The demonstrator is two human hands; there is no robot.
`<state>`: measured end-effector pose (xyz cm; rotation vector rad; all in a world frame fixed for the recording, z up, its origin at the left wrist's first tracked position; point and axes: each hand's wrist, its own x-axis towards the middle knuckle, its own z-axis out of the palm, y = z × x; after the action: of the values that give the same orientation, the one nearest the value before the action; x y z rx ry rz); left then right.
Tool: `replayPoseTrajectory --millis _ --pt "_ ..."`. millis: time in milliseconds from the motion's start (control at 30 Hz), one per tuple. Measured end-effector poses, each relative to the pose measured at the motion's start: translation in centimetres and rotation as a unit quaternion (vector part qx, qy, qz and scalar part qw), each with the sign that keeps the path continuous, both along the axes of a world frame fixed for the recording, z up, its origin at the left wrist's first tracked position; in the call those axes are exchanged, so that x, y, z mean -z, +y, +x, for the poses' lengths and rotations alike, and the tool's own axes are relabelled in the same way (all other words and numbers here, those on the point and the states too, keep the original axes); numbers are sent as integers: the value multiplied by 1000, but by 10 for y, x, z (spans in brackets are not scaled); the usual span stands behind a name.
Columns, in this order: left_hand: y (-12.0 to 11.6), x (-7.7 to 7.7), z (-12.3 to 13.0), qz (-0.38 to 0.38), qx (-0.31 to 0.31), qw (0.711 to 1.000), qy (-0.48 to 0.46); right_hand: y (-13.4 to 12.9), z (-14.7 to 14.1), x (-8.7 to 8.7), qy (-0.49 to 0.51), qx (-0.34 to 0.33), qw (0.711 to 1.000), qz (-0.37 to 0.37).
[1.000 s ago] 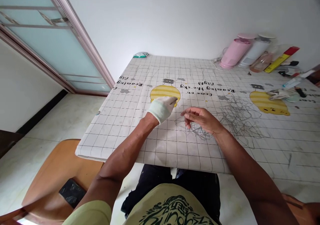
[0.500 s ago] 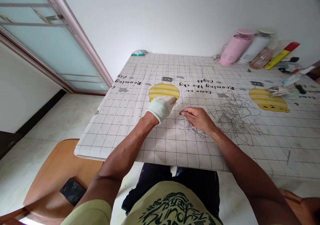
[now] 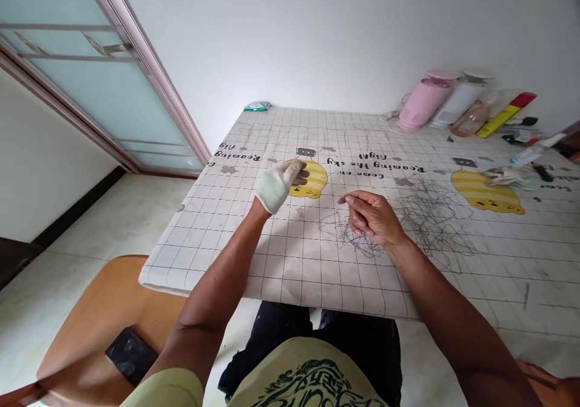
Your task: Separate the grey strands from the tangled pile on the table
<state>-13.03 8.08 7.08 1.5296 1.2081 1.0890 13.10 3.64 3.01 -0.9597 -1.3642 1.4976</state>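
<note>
Well apart — bare right hand [image 3: 371,217] just above the tangled wire [image 3: 338,229], gloved left hand [image 3: 275,186] beside it.

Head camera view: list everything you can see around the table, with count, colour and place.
Table cover: one, white grid with yellow prints, on the table.
Tangled wire: two heaps, grey, on the cover, beneath and right of the right hand.
Pink bottle: one, pink, far table edge.
White bottle: one, white, beside the pink one.
Crumpled cloth: one, pale, far right on the cover.
Sliding door: one, frosted pale-blue glass, left.
Chair seat: one, orange-brown wood, lower left.
Left hand: white glove, over a yellow print.
Right hand: bare, above the smaller wire heap.
</note>
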Motion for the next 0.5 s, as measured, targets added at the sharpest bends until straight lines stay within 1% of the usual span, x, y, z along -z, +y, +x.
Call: replayPoseTrajectory --millis 67,133,233,300,400,500 --pt "-2 1 5 11 8 999 51 1 0 0 8 4 1000 -6" --pt "-3 5 13 33 8 990 135 1 0 1 13 4 1000 -14" --pt "-2 15 23 65 8 961 270 1 0 2 22 0 999 -27" --pt "-2 21 26 87 12 939 332 2 1 3 27 -3 999 -32" --pt "-2 26 26 116 14 915 386 3 1 5 23 -11 999 -35" --pt "-3 28 24 135 23 902 409 4 2 6 15 -15 999 -37"
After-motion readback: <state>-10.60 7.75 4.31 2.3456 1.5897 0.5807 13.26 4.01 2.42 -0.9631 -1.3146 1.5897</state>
